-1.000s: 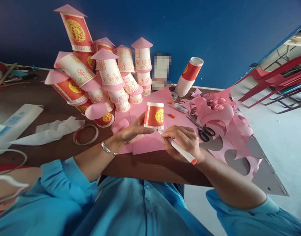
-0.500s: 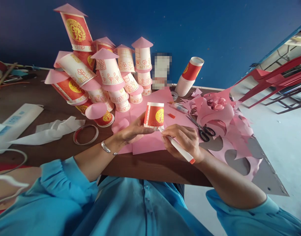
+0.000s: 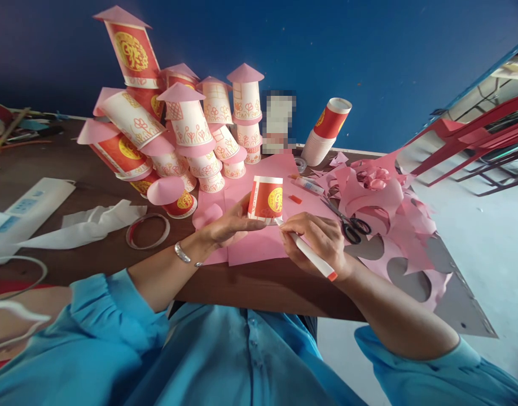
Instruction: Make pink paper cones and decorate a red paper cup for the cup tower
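My left hand [image 3: 229, 223] is closed round the left side and underside of a red and white paper cup [image 3: 262, 198] with a gold emblem. Pinched in my right hand [image 3: 318, 239] is a white marker [image 3: 312, 256] with an orange-red end. Its tip meets the white band along the cup's lower edge, at the right. Beneath both hands lie pink paper sheets [image 3: 246, 248]. An orange-red marker cap [image 3: 295, 199] rests on the paper, just right of the cup.
Paper-cup towers with pink cone roofs [image 3: 187, 118] stand at the back left. Scissors [image 3: 354, 225], a glue stick [image 3: 308, 185] and pink paper scraps [image 3: 381, 192] lie on the right. A cup stack [image 3: 324, 135] leans behind them. A tape roll [image 3: 148, 232] sits at left.
My right hand and the marker have shifted very slightly to the right along the cup's lower edge. The left hand and the cup have hardly moved.
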`<move>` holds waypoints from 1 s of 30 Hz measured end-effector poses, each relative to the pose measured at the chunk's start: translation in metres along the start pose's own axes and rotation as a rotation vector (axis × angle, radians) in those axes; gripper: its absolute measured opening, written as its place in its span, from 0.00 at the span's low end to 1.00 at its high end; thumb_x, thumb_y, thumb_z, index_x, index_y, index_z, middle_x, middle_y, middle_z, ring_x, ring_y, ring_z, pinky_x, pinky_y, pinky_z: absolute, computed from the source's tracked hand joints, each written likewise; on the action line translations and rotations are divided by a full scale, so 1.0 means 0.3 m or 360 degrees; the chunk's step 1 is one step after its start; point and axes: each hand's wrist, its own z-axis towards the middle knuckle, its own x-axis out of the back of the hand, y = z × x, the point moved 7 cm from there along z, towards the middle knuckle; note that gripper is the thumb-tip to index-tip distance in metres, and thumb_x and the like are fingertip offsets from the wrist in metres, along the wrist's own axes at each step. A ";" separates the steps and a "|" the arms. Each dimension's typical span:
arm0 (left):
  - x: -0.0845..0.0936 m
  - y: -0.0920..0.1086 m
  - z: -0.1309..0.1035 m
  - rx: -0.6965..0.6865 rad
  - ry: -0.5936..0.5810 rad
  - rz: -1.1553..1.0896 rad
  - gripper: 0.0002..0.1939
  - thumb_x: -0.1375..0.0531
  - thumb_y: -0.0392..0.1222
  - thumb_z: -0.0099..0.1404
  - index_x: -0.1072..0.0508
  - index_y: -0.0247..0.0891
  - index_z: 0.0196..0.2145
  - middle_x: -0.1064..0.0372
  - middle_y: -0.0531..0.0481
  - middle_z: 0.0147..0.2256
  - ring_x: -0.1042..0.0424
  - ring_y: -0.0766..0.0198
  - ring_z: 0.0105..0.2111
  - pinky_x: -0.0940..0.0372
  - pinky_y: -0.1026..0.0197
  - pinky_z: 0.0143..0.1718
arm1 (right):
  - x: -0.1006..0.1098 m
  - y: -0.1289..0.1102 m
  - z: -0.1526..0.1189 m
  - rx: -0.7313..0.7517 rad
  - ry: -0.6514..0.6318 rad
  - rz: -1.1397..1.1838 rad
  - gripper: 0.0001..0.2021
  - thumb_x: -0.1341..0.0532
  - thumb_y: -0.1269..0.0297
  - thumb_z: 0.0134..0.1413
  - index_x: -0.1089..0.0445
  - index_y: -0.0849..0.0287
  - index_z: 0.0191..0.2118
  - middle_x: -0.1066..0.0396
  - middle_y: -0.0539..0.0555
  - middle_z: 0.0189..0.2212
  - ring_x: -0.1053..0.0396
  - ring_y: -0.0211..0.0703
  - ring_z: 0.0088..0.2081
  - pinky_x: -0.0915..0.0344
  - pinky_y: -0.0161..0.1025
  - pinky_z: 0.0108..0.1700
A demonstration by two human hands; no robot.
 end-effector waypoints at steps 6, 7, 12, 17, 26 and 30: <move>0.001 0.000 0.000 0.0011 0.0009 0.0013 0.34 0.29 0.37 0.59 0.31 0.47 0.62 0.22 0.48 0.47 0.24 0.52 0.51 0.32 0.50 0.54 | -0.001 -0.004 0.002 0.0013 0.0006 0.0009 0.07 0.39 0.76 0.60 0.32 0.55 0.39 0.23 0.49 0.27 0.24 0.39 0.26 0.28 0.34 0.28; 0.001 0.001 0.000 0.0013 0.0014 0.0014 0.34 0.28 0.37 0.59 0.31 0.47 0.62 0.22 0.48 0.47 0.24 0.52 0.51 0.32 0.50 0.54 | 0.000 -0.006 0.002 0.0022 0.0009 0.0012 0.07 0.39 0.76 0.60 0.32 0.55 0.39 0.23 0.49 0.27 0.24 0.39 0.26 0.28 0.35 0.28; 0.006 0.003 0.000 0.0019 0.0055 -0.0014 0.34 0.28 0.36 0.59 0.31 0.48 0.61 0.23 0.49 0.48 0.25 0.54 0.51 0.32 0.51 0.54 | 0.010 -0.017 0.005 0.0068 0.0055 0.0048 0.09 0.38 0.78 0.59 0.32 0.57 0.40 0.24 0.50 0.26 0.24 0.39 0.26 0.27 0.35 0.28; -0.005 0.016 0.003 -0.0099 -0.0040 -0.0033 0.29 0.31 0.37 0.63 0.29 0.47 0.60 0.22 0.48 0.48 0.24 0.53 0.51 0.32 0.50 0.55 | 0.016 -0.013 0.008 0.0066 0.0070 0.0015 0.10 0.37 0.79 0.58 0.32 0.57 0.41 0.23 0.52 0.28 0.23 0.41 0.28 0.24 0.37 0.30; -0.013 0.015 0.017 -0.0090 -0.0118 -0.0069 0.28 0.31 0.38 0.62 0.30 0.44 0.59 0.22 0.46 0.48 0.23 0.52 0.51 0.31 0.52 0.53 | 0.001 -0.010 0.002 0.0080 0.0063 -0.0038 0.09 0.37 0.75 0.61 0.32 0.57 0.45 0.21 0.53 0.32 0.19 0.45 0.35 0.21 0.41 0.37; -0.021 0.021 0.007 -0.0071 -0.0112 0.0009 0.32 0.29 0.38 0.61 0.32 0.45 0.61 0.22 0.46 0.48 0.24 0.51 0.51 0.30 0.53 0.50 | -0.004 -0.020 0.000 0.0118 0.0068 0.0018 0.09 0.38 0.75 0.62 0.32 0.56 0.45 0.21 0.53 0.31 0.19 0.44 0.34 0.21 0.40 0.36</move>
